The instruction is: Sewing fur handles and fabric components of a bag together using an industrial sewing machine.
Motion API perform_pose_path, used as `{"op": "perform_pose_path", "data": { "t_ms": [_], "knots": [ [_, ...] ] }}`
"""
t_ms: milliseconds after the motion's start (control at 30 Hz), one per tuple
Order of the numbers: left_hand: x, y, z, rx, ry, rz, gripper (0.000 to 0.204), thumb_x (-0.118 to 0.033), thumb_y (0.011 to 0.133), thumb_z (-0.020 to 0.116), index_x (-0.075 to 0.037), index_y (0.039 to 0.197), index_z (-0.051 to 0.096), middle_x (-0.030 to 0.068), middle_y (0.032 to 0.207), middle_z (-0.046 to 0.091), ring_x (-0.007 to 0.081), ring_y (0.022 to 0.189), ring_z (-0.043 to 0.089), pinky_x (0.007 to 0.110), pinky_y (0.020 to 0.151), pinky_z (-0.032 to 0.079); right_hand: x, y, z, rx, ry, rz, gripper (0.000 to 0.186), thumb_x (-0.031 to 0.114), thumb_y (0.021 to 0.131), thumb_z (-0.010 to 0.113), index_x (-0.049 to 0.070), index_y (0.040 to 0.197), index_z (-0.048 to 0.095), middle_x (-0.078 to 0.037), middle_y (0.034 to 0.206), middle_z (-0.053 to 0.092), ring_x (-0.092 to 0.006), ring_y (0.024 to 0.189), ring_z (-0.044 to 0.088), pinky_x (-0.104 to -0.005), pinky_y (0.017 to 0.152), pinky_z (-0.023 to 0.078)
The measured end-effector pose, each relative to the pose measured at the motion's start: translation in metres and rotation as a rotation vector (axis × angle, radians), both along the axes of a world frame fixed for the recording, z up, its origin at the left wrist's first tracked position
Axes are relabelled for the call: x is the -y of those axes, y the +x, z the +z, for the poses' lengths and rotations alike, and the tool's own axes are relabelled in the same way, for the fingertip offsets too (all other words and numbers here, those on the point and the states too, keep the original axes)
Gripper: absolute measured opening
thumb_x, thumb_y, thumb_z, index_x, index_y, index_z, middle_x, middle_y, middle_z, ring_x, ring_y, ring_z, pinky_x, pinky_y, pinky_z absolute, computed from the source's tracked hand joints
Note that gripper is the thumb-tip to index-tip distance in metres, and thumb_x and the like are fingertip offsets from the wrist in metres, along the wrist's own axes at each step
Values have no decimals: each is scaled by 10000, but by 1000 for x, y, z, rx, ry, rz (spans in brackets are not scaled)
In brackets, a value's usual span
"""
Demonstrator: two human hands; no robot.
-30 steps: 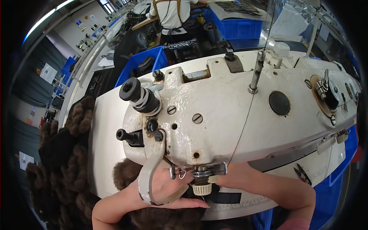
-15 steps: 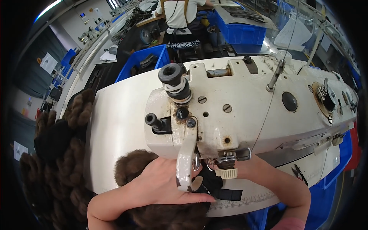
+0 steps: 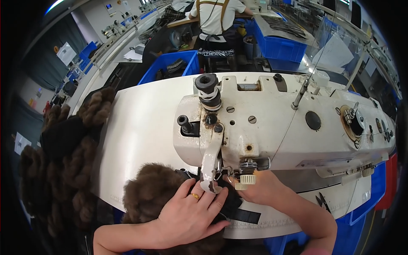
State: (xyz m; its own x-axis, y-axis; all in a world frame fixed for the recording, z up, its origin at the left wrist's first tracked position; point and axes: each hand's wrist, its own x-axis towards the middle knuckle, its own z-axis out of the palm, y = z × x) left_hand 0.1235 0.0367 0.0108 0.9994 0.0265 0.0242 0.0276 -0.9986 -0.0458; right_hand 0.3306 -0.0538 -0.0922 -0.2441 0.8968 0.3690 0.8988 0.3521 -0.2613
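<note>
A brown fur piece (image 3: 151, 189) with black fabric (image 3: 231, 202) attached lies at the front of a white sewing machine (image 3: 272, 123). My left hand (image 3: 185, 219), a ring on one finger, rests on it with its fingers spread flat. Those fingertips reach up to the machine's white lever (image 3: 210, 168). At the needle area, my right hand (image 3: 261, 189) closes on the black fabric from the right, its fingertips partly hidden behind the tension knob (image 3: 247, 179). A short black strap (image 3: 246, 216) sticks out of the fabric toward the right.
Brown fur pieces (image 3: 80, 163) are heaped on the left, beside the white table (image 3: 131, 119). Thread snips (image 3: 323, 202) lie on the right of the table. Beyond the machine are blue bins (image 3: 193, 63) and a seated person (image 3: 216, 21) with their back to me.
My left hand has drawn back from beneath the lever and spread its fingers. More of my right hand shows beside the needle area. The fur's visible part sits differently, and the whole view has shifted.
</note>
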Motion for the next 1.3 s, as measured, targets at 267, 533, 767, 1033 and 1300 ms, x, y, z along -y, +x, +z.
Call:
{"op": "perform_pose_path", "data": {
  "t_ms": [267,533,767,1033,1300],
  "knots": [
    [-22,12,2,-32,-252,44,750,-657,873,579,54,1094,667,150,1096,671,283,957,616,396,907,433,3,-3,-11,53,11,-22,65,151,718,662,104,734,620,-11,751,581,-186,716,652,-321,540,537],
    [-21,13,-8,35,-147,32,700,-625,876,598,47,1058,676,176,997,679,298,946,610,401,930,438,8,-2,-41,97,79,-40,96,158,702,672,106,782,671,3,700,574,-171,673,663,-327,476,515],
    [-32,11,-9,4,-326,119,525,-566,861,664,-49,940,718,117,899,653,276,908,627,391,886,478,-5,-10,-70,26,176,-83,275,120,721,635,111,977,734,-15,838,692,-185,737,703,-351,672,573],
    [-33,26,-5,4,-291,122,482,-513,828,731,-34,824,675,78,742,632,271,629,628,357,607,529,-11,-9,-55,-11,138,-105,253,128,745,622,99,972,731,-69,983,720,-214,922,709,-357,815,567],
    [-35,33,-1,138,-261,61,510,-484,834,731,-13,1021,673,98,813,659,270,724,675,354,629,552,-2,-8,-24,116,182,-157,182,103,767,617,53,924,695,-55,866,657,-227,845,673,-361,746,550]
  ]
}}
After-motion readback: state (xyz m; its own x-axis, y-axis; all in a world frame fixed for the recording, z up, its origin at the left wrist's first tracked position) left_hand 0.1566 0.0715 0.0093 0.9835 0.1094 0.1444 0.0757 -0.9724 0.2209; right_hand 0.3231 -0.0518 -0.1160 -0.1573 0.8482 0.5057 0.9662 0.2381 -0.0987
